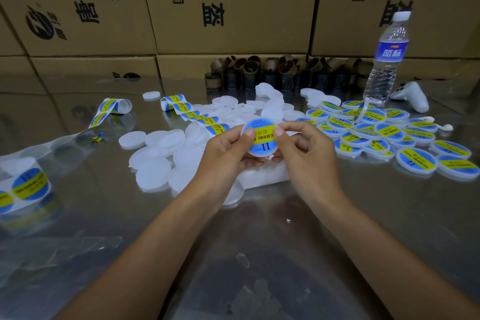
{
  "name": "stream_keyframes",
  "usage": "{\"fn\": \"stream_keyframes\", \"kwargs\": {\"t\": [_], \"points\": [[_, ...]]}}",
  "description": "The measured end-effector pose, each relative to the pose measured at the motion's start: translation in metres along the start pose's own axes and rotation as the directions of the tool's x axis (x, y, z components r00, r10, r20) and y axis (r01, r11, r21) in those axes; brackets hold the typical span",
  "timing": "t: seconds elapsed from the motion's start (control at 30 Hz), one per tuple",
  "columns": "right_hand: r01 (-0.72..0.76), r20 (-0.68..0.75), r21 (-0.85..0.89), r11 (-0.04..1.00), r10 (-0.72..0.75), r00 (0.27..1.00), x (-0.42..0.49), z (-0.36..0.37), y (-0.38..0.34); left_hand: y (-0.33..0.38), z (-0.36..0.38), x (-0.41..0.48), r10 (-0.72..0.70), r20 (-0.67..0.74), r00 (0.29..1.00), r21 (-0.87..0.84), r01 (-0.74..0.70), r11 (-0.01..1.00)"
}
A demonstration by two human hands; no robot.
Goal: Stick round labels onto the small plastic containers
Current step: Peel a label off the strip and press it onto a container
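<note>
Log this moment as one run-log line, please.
label: on container | left hand: grips container | right hand: grips container | labelled pile: right of hands

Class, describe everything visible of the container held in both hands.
The container is small, round, flat, of milky white plastic. A round blue label with a yellow band and black print covers its face, turned towards the camera. The left hand and right hand hold it above the table, thumbs on the label's edges.

Two forearms fill the lower half of the frame, bare from the bottom corners right up to the wrists. The left hand [228, 149] and right hand [305, 149], at mid-frame, are bare as well — thumbnails short, rounded and pale.
</note>
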State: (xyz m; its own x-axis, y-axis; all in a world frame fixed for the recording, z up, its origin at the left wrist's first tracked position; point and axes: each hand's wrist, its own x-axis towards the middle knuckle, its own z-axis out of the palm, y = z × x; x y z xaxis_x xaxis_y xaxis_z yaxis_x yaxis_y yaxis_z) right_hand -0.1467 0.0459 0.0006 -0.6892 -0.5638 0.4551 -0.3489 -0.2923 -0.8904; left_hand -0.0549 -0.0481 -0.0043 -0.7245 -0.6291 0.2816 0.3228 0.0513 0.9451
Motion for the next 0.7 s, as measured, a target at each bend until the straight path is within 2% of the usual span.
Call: {"fn": "stream_keyframes", "kwargs": {"t": [0.1,0.2,0.4,0.7], "points": [[0.053,0.071,-0.088,0.995,-0.047,0.996,-0.0025,0.0023,0.0014,0.0013,-0.0002,0.0001,-0.003,-0.022,1.000,-0.009,0.003,1.000],[0.091,0.081,-0.134,0.987,-0.081,0.993,-0.0023,0.0020,0.0023,0.0024,0.0001,-0.0006,-0.004,-0.030,1.000,-0.013,0.004,1.000],[0.089,0.051,-0.096,0.991,-0.084,0.995,-0.0007,0.0013,0.0016,0.0033,-0.0003,0.0001,0.024,-0.142,0.990,0.031,-0.020,0.999],[0.071,0.046,-0.063,0.995,-0.068,0.997,0.0005,-0.0002,0.0002,0.0064,0.0003,0.0000,0.031,-0.177,0.984,0.018,-0.028,0.999]]}}
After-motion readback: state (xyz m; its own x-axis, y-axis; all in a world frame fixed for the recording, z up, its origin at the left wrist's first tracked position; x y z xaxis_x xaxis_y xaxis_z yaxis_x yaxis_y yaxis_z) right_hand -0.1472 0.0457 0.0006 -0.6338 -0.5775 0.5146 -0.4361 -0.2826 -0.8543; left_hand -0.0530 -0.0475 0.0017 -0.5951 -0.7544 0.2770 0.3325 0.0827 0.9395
